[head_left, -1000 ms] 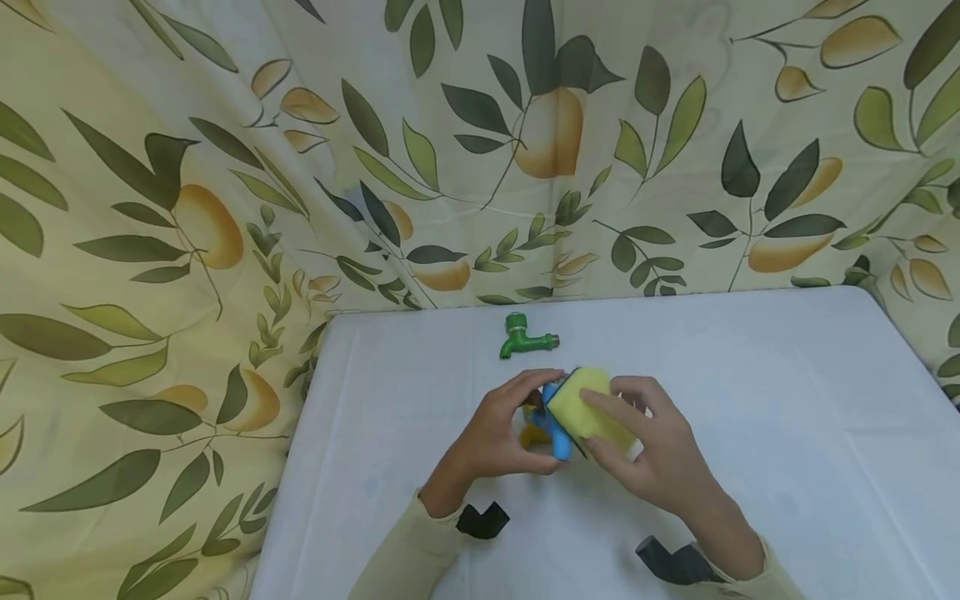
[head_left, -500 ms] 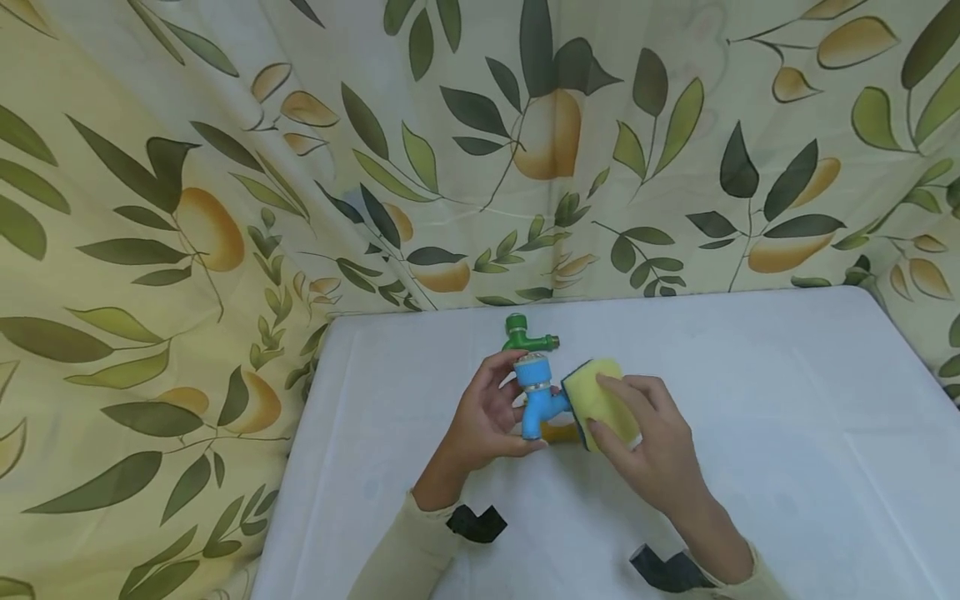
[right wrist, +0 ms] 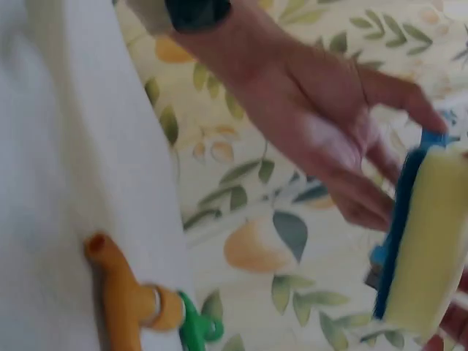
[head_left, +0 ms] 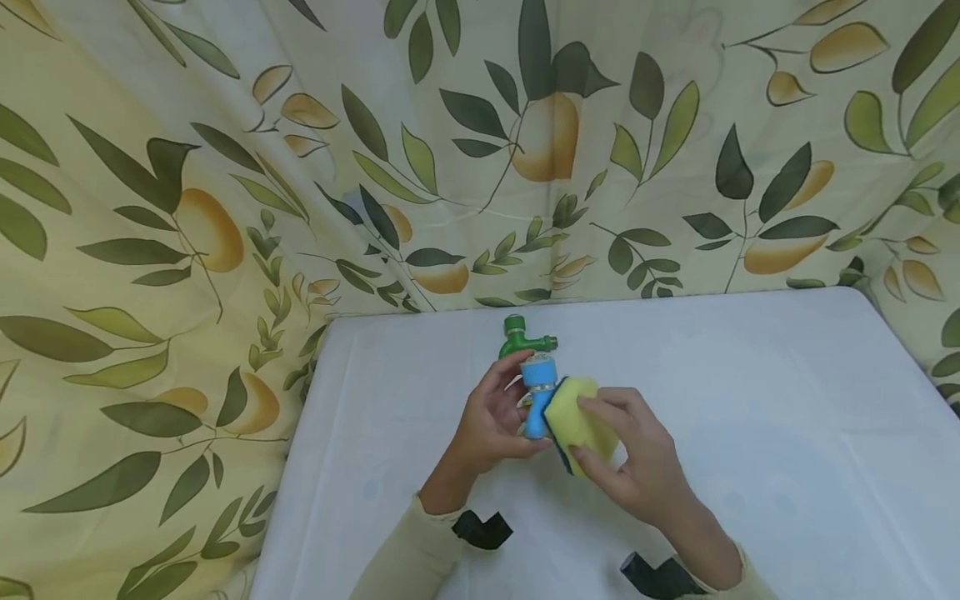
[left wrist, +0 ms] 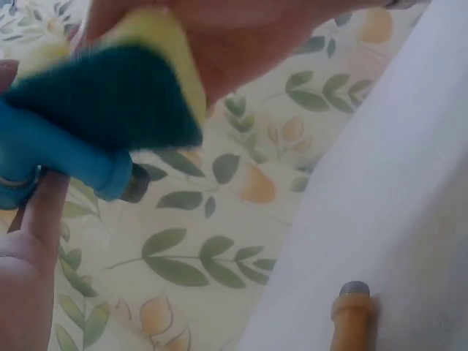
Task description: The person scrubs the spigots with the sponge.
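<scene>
My left hand (head_left: 483, 421) grips a blue plastic tap (head_left: 538, 375) between thumb and fingers, raised over the white table. In the head view its round cap is uppermost and its spout points down. My right hand (head_left: 641, 458) pinches a yellow sponge (head_left: 581, 421) with a dark green scouring side. That scouring side (left wrist: 110, 95) lies along the tap's side pipe in the left wrist view, where the pipe's threaded metal end (left wrist: 137, 183) sticks out. The sponge covers part of the tap in the head view.
A green tap (head_left: 525, 340) lies farther back on the white tabletop (head_left: 750, 417). An orange tap (right wrist: 124, 307) lies nearer, mostly hidden behind the hands in the head view. Leaf-and-fruit patterned curtain (head_left: 555, 208) hangs behind and left of the table.
My left hand has turned the blue tap so its cap faces up. The sponge first shifted right toward the pipe's end, then came back left and lower against the tap.
</scene>
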A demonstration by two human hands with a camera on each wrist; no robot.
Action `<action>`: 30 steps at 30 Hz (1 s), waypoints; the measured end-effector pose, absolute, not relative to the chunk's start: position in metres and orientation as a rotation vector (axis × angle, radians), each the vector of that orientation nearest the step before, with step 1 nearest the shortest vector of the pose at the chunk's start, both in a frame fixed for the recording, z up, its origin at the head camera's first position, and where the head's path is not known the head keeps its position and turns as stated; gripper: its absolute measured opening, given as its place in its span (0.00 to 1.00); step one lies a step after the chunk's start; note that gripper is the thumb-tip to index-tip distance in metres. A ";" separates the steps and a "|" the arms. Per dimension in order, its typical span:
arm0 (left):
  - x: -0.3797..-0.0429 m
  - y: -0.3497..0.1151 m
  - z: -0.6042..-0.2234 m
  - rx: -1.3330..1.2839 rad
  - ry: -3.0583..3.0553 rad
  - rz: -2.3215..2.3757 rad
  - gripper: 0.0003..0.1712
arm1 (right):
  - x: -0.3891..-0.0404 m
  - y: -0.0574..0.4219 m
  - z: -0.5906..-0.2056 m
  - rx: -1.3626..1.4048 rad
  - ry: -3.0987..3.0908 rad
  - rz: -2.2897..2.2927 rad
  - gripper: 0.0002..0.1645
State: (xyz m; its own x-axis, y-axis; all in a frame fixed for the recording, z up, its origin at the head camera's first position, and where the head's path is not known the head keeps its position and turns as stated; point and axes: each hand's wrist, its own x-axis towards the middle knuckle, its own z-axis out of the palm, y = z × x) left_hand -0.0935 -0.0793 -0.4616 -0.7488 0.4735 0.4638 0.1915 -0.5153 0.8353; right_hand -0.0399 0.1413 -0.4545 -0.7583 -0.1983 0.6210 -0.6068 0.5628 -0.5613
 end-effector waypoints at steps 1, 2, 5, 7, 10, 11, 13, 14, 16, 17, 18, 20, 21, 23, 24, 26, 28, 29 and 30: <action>-0.093 -0.079 -0.462 1.036 1.462 2.366 0.56 | -0.041 0.141 -0.453 0.638 -2.297 1.091 0.30; -0.092 -0.078 -0.463 1.049 1.486 2.349 0.55 | -0.042 0.142 -0.451 0.629 -2.298 1.089 0.30; -0.091 -0.078 -0.464 1.126 1.602 2.264 0.55 | -0.045 0.145 -0.445 0.693 -2.292 1.096 0.29; -0.091 -0.079 -0.463 1.176 1.738 2.179 0.55 | -0.046 0.148 -0.442 0.783 -2.269 1.095 0.28; -0.090 -0.079 -0.462 1.173 2.030 2.014 0.58 | -0.050 0.153 -0.438 0.790 -2.296 1.046 0.26; -0.090 -0.079 -0.462 1.127 2.121 1.957 0.59 | -0.051 0.155 -0.437 0.768 -2.320 1.028 0.25; -0.090 -0.079 -0.462 1.030 2.229 1.870 0.61 | -0.050 0.157 -0.435 0.744 -2.383 1.008 0.25; -0.090 -0.079 -0.462 0.986 2.275 1.826 0.62 | -0.050 0.157 -0.434 0.753 -2.409 1.008 0.27; -0.090 -0.078 -0.462 0.923 2.344 1.751 0.63 | -0.048 0.158 -0.433 0.779 -2.456 1.031 0.31; -0.090 -0.077 -0.463 0.904 2.379 1.713 0.63 | -0.048 0.158 -0.432 0.781 -2.476 1.023 0.31; -0.091 -0.077 -0.463 0.902 2.415 1.676 0.63 | -0.049 0.158 -0.431 0.771 -2.496 1.006 0.31; -0.092 -0.077 -0.463 0.906 2.511 1.570 0.62 | -0.049 0.158 -0.430 0.714 -2.536 0.951 0.31; -0.092 -0.077 -0.463 0.906 2.539 1.528 0.62 | -0.049 0.158 -0.430 0.682 -2.553 0.914 0.31; -0.092 -0.077 -0.463 0.928 2.563 1.475 0.60 | -0.048 0.155 -0.430 0.668 -2.564 0.850 0.30; -0.093 -0.078 -0.463 0.945 2.551 1.464 0.59 | -0.047 0.154 -0.431 0.681 -2.558 0.833 0.29; -0.093 -0.080 -0.463 0.944 2.482 1.482 0.56 | -0.046 0.152 -0.432 0.685 -2.540 0.795 0.28; -0.094 -0.082 -0.462 0.915 2.367 1.540 0.52 | -0.047 0.150 -0.435 0.631 -2.520 0.745 0.28; -0.094 -0.083 -0.462 0.898 2.302 1.567 0.51 | -0.047 0.149 -0.436 0.595 -2.510 0.733 0.28; -0.094 -0.084 -0.461 0.875 2.240 1.592 0.50 | -0.047 0.149 -0.437 0.563 -2.495 0.719 0.29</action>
